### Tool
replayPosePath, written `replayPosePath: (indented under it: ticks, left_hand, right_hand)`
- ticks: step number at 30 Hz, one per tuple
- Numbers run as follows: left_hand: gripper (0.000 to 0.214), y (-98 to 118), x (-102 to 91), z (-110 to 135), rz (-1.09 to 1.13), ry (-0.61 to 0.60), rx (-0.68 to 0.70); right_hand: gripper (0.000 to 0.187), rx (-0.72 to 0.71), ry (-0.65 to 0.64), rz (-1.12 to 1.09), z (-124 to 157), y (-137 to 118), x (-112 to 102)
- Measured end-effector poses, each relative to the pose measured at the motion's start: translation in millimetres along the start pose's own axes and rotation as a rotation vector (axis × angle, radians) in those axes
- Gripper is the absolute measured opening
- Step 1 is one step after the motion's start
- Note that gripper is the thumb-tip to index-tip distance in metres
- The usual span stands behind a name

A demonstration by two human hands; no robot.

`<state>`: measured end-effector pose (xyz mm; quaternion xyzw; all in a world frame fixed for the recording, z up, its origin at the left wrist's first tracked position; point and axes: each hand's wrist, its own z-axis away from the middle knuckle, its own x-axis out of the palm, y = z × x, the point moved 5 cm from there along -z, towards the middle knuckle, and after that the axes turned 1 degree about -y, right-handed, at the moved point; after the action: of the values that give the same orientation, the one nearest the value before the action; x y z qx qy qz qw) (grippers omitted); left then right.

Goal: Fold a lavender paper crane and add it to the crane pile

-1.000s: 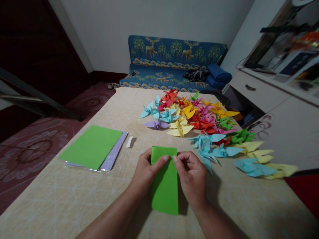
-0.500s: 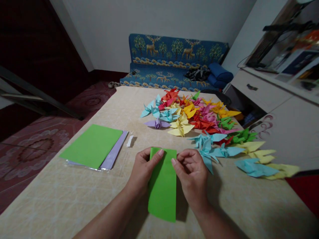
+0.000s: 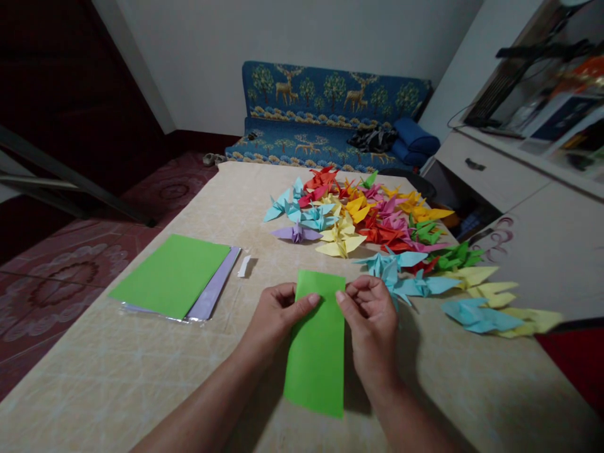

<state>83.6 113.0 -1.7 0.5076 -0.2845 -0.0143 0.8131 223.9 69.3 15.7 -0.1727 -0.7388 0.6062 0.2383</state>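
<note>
Along the right a white cabinet is standing, its drawer front facing the tabletop; beyond the far edge a blue couch is stretching along the wall, deer and trees showing on its cover; the tabletop is filling most of the space this side of it, wearing a pale, faintly patterned covering. Across its far and right parts a crowd of paper cranes is spreading, red, orange, pink, yellow, green and light blue, many of them overlapping; to the left a green sheet is lying flat, partly covering a purple sheet that is peeping out along its right side. Near the middle of the close edge a green paper rectangle is standing lengthwise between the two hands; I'm not managing to tell whether its lower end is touching the covering. The left hand is pinching its upper left side, thumb lying across the front; the right hand is nipping the upper right edge, thumb tip in front, the other fingers curling inward. Ahead of them a purple crane is resting, wings spread; a white scrap is lying just beside the sheets.
</note>
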Motion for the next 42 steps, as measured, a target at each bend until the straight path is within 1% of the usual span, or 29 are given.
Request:
replayPosePath:
  ticks: [2, 4, 6, 8, 10, 12, 14, 16, 18, 21, 24, 27, 28, 29, 31, 32, 33, 34, 37, 40, 42]
  left_hand:
    - [0.032, -3.8, 5.0, 1.0, -0.057, -0.085, -0.101]
    - [0.032, -5.7, 6.1, 1.5, -0.103, -0.113, -0.154]
    - [0.034, -4.7, 4.2, 0.5, -0.113, -0.089, -0.152]
    - [0.046, -1.7, 1.1, -1.1, -0.081, -0.048, -0.124]
    - [0.055, 1.1, -1.6, -2.2, -0.035, -0.019, -0.115]
    - [0.054, 3.1, -2.9, -2.6, 0.018, -0.014, -0.125]
    - [0.045, 4.1, -3.9, -2.6, 0.073, -0.013, -0.144]
    - [0.031, 3.8, -4.9, -2.7, 0.123, -0.011, -0.172]
    - [0.02, 2.5, -6.0, -2.7, 0.16, -0.016, -0.21]
    - [0.015, 1.4, -7.7, -2.5, 0.208, -0.032, -0.259]
    - [0.015, 0.6, -7.3, -1.4, 0.28, -0.081, -0.325]
    - [0.016, -0.5, -5.3, 0.7, 0.367, -0.149, -0.383]
    - [0.016, -1.3, -4.5, 1.6, 0.387, -0.174, -0.399]
    - [0.017, -2.2, -3.6, 2.6, 0.399, -0.203, -0.413]
    - [0.017, -3.8, -1.0, 4.8, 0.408, -0.266, -0.437]
    - [0.014, -4.3, 0.4, 5.8, 0.403, -0.293, -0.447]
    - [0.011, -4.5, 1.2, 6.4, 0.39, -0.308, -0.453]
    - [0.011, -4.4, 1.3, 6.5, 0.369, -0.309, -0.456]
    - [0.023, -1.9, -2.5, 4.1, 0.262, -0.257, -0.427]
    - [0.046, 5.1, -10.0, -0.9, 0.145, -0.185, -0.309]
    - [0.06, 11.9, -16.2, -3.9, 0.027, -0.118, -0.181]
  right_hand:
    - [0.023, -0.031, 0.089, 0.012, -3.7, 4.1, -7.3]
    - [0.021, -0.053, 0.158, 0.023, -6.1, 8.1, -13.5]
    - [0.019, -0.059, 0.19, 0.015, -7.9, 11.2, -17.7]
    - [0.016, -0.022, 0.19, -0.019, -9.6, 13.9, -19.9]
    - [0.013, 0.061, 0.163, -0.056, -11.1, 16.6, -20.2]
    - [0.011, 0.148, 0.11, -0.084, -12.3, 18.0, -18.9]
    - [0.011, 0.202, 0.043, -0.115, -13.2, 17.6, -17.0]
    - [0.014, 0.225, -0.023, -0.158, -14.0, 16.1, -15.4]
    - [0.018, 0.218, -0.081, -0.176, -14.7, 14.4, -14.4]
    - [0.024, 0.14, -0.135, -0.093, -16.8, 10.9, -13.8]
    - [0.04, 0.037, -0.132, -0.017, -20.7, 6.8, -13.6]
    - [0.056, 0.012, -0.143, -0.035, -24.8, 4.7, -12.6]
    - [0.055, 0.011, -0.169, -0.047, -25.7, 3.9, -11.6]
    - [0.048, 0.003, -0.205, -0.053, -26.2, 2.8, -10.4]
    - [0.024, -0.018, -0.268, -0.042, -25.8, 0.8, -8.9]
    - [0.015, -0.028, -0.274, -0.029, -25.4, 0.3, -9.6]
    - [0.011, -0.036, -0.254, -0.013, -25.2, 0.4, -11.5]
    - [0.011, -0.037, -0.215, 0.005, -25.2, 1.2, -14.4]
    - [0.015, -0.029, -0.059, 0.043, -25.7, 6.0, -24.8]
    - [0.02, -0.012, 0.042, 0.05, -26.8, 12.5, -32.4]
    - [0.024, -0.011, 0.082, 0.051, -27.4, 15.7, -35.5]
